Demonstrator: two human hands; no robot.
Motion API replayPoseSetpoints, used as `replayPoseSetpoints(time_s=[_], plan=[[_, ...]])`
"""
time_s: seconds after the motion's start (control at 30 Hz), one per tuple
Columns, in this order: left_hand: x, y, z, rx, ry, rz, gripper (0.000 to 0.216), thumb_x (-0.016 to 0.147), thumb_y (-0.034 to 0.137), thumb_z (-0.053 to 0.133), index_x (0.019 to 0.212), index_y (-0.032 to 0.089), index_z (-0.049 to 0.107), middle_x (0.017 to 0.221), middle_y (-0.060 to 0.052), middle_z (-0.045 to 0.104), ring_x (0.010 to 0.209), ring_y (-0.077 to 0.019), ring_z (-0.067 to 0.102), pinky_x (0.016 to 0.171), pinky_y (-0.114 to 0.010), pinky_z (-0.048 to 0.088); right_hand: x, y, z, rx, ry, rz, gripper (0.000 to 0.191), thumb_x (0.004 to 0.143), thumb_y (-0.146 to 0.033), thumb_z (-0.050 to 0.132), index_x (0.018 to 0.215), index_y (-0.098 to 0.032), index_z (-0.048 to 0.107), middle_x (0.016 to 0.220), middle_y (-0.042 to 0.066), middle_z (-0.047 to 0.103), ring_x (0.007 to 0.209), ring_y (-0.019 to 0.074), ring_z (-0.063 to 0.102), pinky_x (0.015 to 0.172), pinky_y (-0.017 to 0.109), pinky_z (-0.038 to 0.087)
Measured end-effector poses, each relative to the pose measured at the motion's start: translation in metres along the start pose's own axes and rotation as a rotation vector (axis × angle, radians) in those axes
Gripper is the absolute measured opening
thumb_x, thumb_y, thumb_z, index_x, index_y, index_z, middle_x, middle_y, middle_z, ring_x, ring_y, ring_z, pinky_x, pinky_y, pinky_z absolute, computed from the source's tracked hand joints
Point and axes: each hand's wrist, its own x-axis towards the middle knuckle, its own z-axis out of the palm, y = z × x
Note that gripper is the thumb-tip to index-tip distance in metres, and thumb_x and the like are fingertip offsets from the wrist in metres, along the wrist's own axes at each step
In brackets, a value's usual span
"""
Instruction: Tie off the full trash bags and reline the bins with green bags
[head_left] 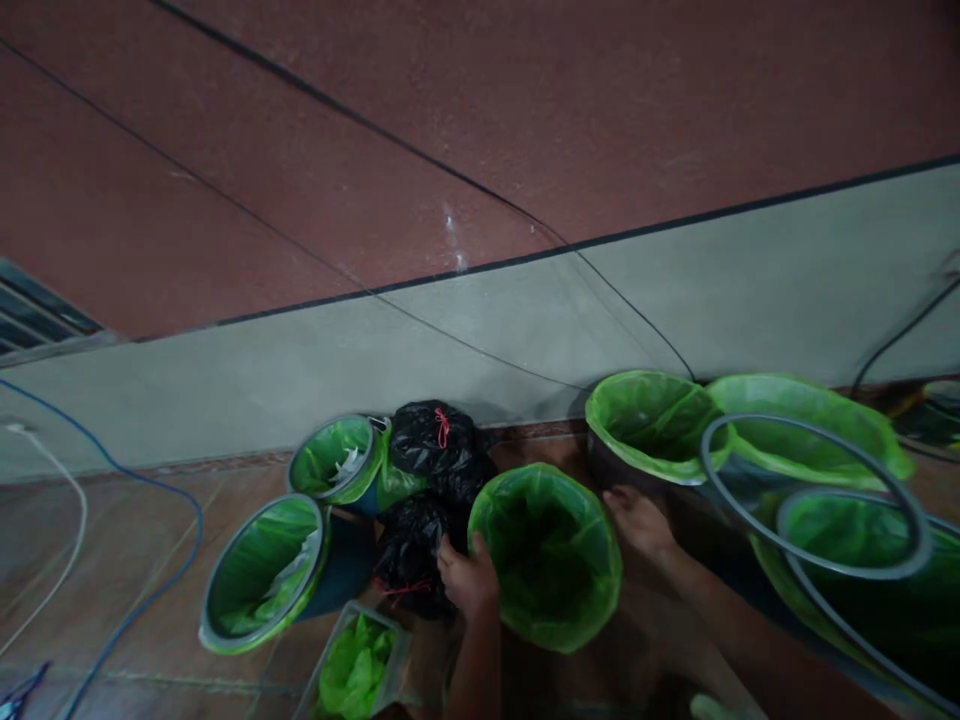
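A round trash bin [546,560] lined with a green bag stands in front of me, its liner folded over the rim. My left hand [469,578] is at the bin's left rim, the thumb on the liner edge and the fingers outside it. Just off the right rim is my right hand [639,517], fingers stretched out and apart, holding nothing that shows. Tied black garbage bags [435,440] with red ties lie beyond my left hand. A clear container [401,650] of crumpled green plastic bags [357,665] sits at the lower left.
Two lined bins [264,570] [330,460] stand at left, with white scraps inside. More lined bins [652,425] [810,420] line the wall at right; a loose grey ring [712,490] lies over them. A blue hose [150,485] and white cable [79,510] cross the tiled floor.
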Motion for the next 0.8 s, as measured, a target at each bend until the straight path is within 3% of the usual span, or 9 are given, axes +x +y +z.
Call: replayPoseSetpoints(time_s=[0.1,0.2,0.37,0.57,0.7,0.8], plan=[[0.018,0.032,0.004,0.009,-0.014,0.280,0.046,0.092,0.028,0.048,0.131,0.005,0.053,0.130,-0.023,0.060,0.123,-0.0314,0.056,0.105,-0.043,0.043,0.020,-0.024,0.005,-0.074,0.017,-0.120,0.047,0.091,-0.038,0.047,0.125,-0.009,0.062,0.122,0.018,0.067,0.112,0.0252,0.065,0.097,0.033,0.047],[0.036,0.068,0.019,0.069,-0.172,0.507,0.039,0.089,0.020,0.048,0.126,0.008,0.058,0.129,-0.018,0.061,0.126,-0.0275,0.054,0.110,-0.040,0.039,0.034,-0.045,0.015,-0.153,0.012,-0.204,0.044,0.089,-0.034,0.053,0.125,-0.011,0.064,0.120,0.017,0.067,0.105,0.0243,0.066,0.096,0.032,0.047],[0.053,0.102,0.047,0.184,-0.385,0.732,0.041,0.081,0.010,0.057,0.121,0.015,0.060,0.134,-0.013,0.059,0.128,-0.0255,0.051,0.111,-0.039,0.036,0.049,-0.064,0.034,-0.205,0.013,-0.242,0.030,0.084,-0.024,0.058,0.110,-0.018,0.072,0.110,0.012,0.071,0.096,0.0218,0.067,0.086,0.029,0.047],[0.062,0.099,0.067,0.220,-0.520,0.704,0.022,0.084,0.006,0.051,0.096,0.018,0.065,0.105,-0.009,0.071,0.106,-0.0200,0.063,0.099,-0.032,0.042,0.047,-0.066,0.040,-0.141,0.008,-0.266,0.019,0.084,-0.017,0.055,0.088,-0.021,0.073,0.091,0.005,0.073,0.084,0.0165,0.065,0.076,0.025,0.044],[0.069,0.094,0.070,0.193,-0.506,0.613,0.022,0.085,0.007,0.050,0.090,0.021,0.066,0.100,-0.006,0.073,0.101,-0.0178,0.066,0.092,-0.027,0.044,0.035,-0.061,0.036,-0.200,0.112,-0.403,0.023,0.088,-0.016,0.048,0.085,-0.020,0.071,0.092,0.006,0.069,0.091,0.0180,0.060,0.081,0.026,0.043],[0.073,0.095,0.068,0.255,-0.536,0.616,0.024,0.084,0.004,0.049,0.087,0.021,0.066,0.095,-0.006,0.074,0.096,-0.0171,0.067,0.087,-0.025,0.045,0.025,-0.052,0.036,-0.293,0.099,-0.526,0.028,0.090,-0.015,0.044,0.088,-0.020,0.072,0.099,0.008,0.067,0.097,0.0196,0.056,0.086,0.027,0.043]])
